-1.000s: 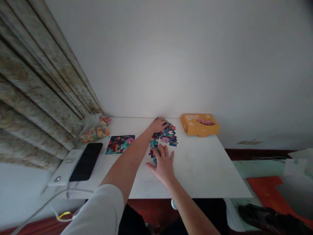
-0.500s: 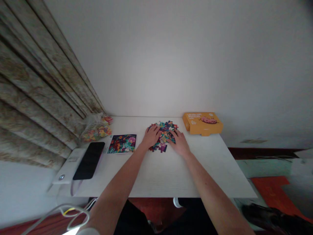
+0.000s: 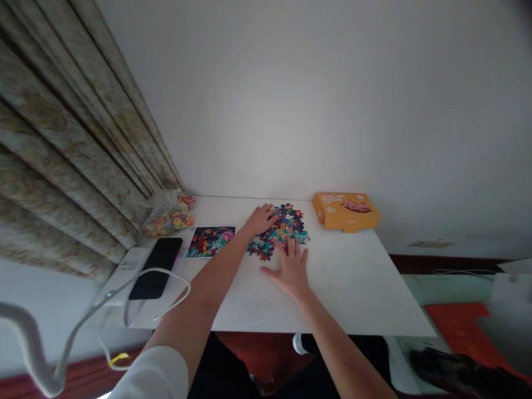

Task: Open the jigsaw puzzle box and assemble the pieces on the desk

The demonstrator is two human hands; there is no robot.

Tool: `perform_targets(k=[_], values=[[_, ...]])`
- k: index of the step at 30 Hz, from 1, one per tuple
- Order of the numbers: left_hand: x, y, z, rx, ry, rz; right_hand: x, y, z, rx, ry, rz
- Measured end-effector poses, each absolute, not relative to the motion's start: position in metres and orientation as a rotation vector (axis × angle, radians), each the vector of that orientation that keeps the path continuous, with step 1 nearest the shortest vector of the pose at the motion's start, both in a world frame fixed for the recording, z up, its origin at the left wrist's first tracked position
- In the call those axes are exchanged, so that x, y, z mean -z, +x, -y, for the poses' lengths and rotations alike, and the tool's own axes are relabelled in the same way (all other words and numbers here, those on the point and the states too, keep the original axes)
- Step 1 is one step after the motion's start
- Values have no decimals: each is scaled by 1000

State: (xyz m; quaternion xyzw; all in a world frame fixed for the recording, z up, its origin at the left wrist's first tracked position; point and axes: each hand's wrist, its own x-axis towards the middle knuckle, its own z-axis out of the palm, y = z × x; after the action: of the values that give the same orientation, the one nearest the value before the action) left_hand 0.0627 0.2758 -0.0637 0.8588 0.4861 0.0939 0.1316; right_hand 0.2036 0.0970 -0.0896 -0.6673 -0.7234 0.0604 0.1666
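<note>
Left hand (image 3: 261,219) and right hand (image 3: 290,270) lie open, empty, against one heap of jigsaw pieces (image 3: 279,237).

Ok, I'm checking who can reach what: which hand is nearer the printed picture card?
Left. The left hand is at the edge of the jigsaw pieces, just right of the printed picture card. The right hand is farther away, in front of the pieces.

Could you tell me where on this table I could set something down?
The widest bare patch of the white table lies right of the right hand, in front of the orange puzzle box. A narrower strip runs behind the picture card. It is crowded around the puzzle pieces, the left hand and the black phone.
</note>
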Motion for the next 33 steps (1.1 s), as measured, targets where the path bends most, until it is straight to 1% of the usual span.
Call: perform_targets(k=[3,7,11,16,21,25,30,33], values=[[64,63,-281,-173,2532,-1337,91,199,-101,-192,-2013,1989],[72,44,-252,-249,2544,-1398,90,228,-136,-147,-2082,1931],[78,32,-208,-354,2473,-1554,89,259,-175,-182,-1989,2065],[79,41,-166,-489,2329,-1690,92,268,-213,-193,-1818,2142],[80,46,-134,-404,2426,-1624,91,263,-241,-233,-1694,2075],[81,45,-131,-375,2477,-1632,88,261,-228,-243,-1697,1995],[78,53,-161,-412,2390,-1786,89,262,-174,-260,-1664,2233],[75,58,-176,-434,2337,-1854,91,261,-161,-226,-1780,2210]])
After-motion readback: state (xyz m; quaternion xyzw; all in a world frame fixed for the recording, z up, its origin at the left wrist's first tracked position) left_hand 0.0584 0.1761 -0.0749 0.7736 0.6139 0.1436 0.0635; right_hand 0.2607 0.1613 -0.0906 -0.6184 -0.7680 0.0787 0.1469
